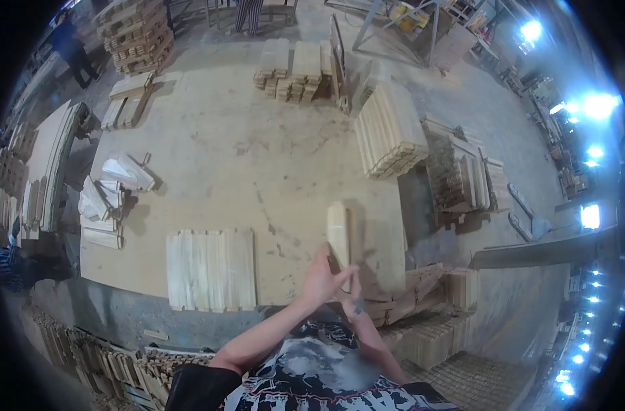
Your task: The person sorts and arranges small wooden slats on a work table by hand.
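We start at the fingers (334, 268) of the left hand (319, 279). They are clenched around the near end of a wooden block (338, 229). The right hand (354, 300) sits just below and beside it, touching the same end, but blur keeps us from telling whether its fingers are closed on the wood. The left hand is the nearer one to the block's middle. The block lies straight ahead of both hands, and its long axis points away from the body, up the picture, with the far end free. Beneath it lies the pale counter (257, 164). A flat row of planks (209, 268) lies to the left, well apart. A stack of boards (391, 133) rests farther off to the right.
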`<state>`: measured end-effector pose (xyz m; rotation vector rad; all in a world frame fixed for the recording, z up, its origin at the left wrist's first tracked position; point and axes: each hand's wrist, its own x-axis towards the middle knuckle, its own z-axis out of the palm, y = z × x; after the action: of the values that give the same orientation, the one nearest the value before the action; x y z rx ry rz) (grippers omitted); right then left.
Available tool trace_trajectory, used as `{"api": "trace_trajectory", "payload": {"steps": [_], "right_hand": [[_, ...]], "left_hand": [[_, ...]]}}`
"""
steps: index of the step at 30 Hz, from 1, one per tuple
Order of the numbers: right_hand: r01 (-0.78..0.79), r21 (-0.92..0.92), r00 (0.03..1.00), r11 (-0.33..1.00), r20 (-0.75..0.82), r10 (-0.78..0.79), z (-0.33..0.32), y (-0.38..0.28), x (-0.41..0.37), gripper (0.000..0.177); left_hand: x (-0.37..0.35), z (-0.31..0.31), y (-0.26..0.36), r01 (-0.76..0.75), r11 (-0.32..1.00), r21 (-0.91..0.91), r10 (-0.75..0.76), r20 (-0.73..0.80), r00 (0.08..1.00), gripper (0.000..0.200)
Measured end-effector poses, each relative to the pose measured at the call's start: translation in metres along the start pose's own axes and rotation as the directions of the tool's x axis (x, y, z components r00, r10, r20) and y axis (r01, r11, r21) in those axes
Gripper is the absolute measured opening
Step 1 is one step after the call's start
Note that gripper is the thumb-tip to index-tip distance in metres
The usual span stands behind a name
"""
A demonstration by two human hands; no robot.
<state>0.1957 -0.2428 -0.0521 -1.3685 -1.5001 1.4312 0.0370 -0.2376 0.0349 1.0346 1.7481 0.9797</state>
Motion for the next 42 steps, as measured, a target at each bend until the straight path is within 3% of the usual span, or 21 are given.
{"api": "trace_trajectory", "payload": {"steps": [2,4,5,8,9,10,13,15,17,19,20,22,23,25,26,28,31,34,40,42], "right_hand": [[-0.075,-0.007,0.99,0.997,0.116,0.076,0.02,0.002,-0.015,0.07],[-0.383,0.17,0.907,0.908,0.254,0.335,0.031,-0.04,-0.021,0.069],[-0.38,0.163,0.917,0.911,0.2,0.346,0.03,-0.012,-0.025,0.055],[-0.33,0.141,0.944,0.933,0.057,0.325,0.01,0.044,-0.02,0.036],[-0.425,0.158,0.905,0.891,0.084,0.417,0.008,0.009,-0.022,0.037],[-0.417,0.141,0.909,0.898,0.09,0.408,0.004,0.004,-0.021,0.037],[-0.423,0.141,0.906,0.895,0.093,0.413,-0.013,-0.004,-0.013,0.04],[-0.197,-0.119,0.979,0.973,-0.069,0.19,-0.03,0.033,-0.005,0.04],[-0.082,-0.3,0.996,0.95,-0.061,0.067,-0.037,0.035,0.0,0.038],[-0.067,-0.388,0.993,0.919,0.067,0.1,-0.038,-0.01,0.003,0.034],[-0.105,-0.353,0.989,0.93,0.059,0.134,-0.041,-0.008,0.004,0.033],[-0.178,-0.281,0.979,0.943,0.045,0.199,-0.046,-0.003,0.007,0.032],[-0.222,-0.28,0.974,0.934,-0.01,0.228,-0.046,0.0,0.007,0.031],[-0.305,-0.271,0.952,0.913,-0.122,0.281,-0.045,0.003,0.009,0.028],[-0.205,-0.439,0.977,0.875,-0.149,0.154,-0.047,0.005,0.011,0.029],[-0.027,-0.735,0.986,0.677,-0.132,-0.105,-0.056,0.008,0.015,0.031],[-0.002,-0.71,0.968,0.705,-0.179,-0.178,-0.06,0.001,0.015,0.038],[-0.074,-0.776,0.935,0.626,-0.273,-0.227,-0.057,-0.009,0.014,0.041],[-0.028,-0.744,0.972,0.667,-0.176,-0.156,-0.052,-0.009,0.011,0.047],[-0.026,-0.691,0.979,0.723,-0.162,-0.12,-0.048,-0.007,0.01,0.048]], "left_hand": [[0.003,-0.008,-0.043,0.082,0.994,0.074,-0.077,-0.063,0.995,0.082],[-0.002,-0.021,-0.077,0.123,0.991,0.055,-0.117,-0.101,0.988,0.077],[-0.006,-0.03,-0.088,0.112,0.991,0.071,-0.103,-0.117,0.988,0.076],[-0.021,-0.063,-0.097,0.07,0.971,0.227,-0.032,-0.168,0.985,0.075],[-0.025,-0.067,-0.103,0.062,0.951,0.302,0.001,-0.204,0.979,0.075],[-0.027,-0.07,-0.107,0.058,0.925,0.375,0.036,-0.239,0.97,0.076],[-0.033,-0.08,-0.112,0.137,0.815,0.563,-0.076,-0.13,0.989,0.079],[-0.035,-0.081,-0.109,0.177,0.744,0.644,-0.161,-0.085,0.983,0.079],[-0.033,-0.085,-0.098,0.199,0.693,0.693,-0.234,-0.045,0.971,0.079],[-0.028,-0.073,-0.103,0.104,0.723,0.683,-0.026,-0.124,0.992,0.077],[-0.026,-0.066,-0.103,0.054,0.73,0.681,0.078,-0.161,0.984,0.076],[-0.013,-0.047,-0.085,-0.026,0.741,0.671,0.073,-0.042,0.996,0.073],[-0.008,-0.038,-0.077,-0.065,0.747,0.662,0.071,0.018,0.997,0.071],[0.003,-0.012,-0.089,-0.251,0.653,0.714,0.349,0.01,0.937,0.067],[0.007,-0.002,-0.099,-0.334,0.587,0.737,0.479,0.016,0.877,0.065],[0.007,-0.004,-0.099,-0.319,0.631,0.707,0.47,-0.021,0.882,0.062],[-0.002,-0.011,-0.107,-0.237,0.61,0.756,0.422,-0.057,0.905,0.058],[-0.019,-0.019,-0.118,-0.182,0.617,0.766,0.394,-0.1,0.914,0.055],[-0.04,-0.046,-0.128,-0.206,0.663,0.719,0.412,-0.121,0.903,0.06],[-0.047,-0.065,-0.131,-0.133,0.668,0.732,0.39,-0.192,0.901,0.061]]}}
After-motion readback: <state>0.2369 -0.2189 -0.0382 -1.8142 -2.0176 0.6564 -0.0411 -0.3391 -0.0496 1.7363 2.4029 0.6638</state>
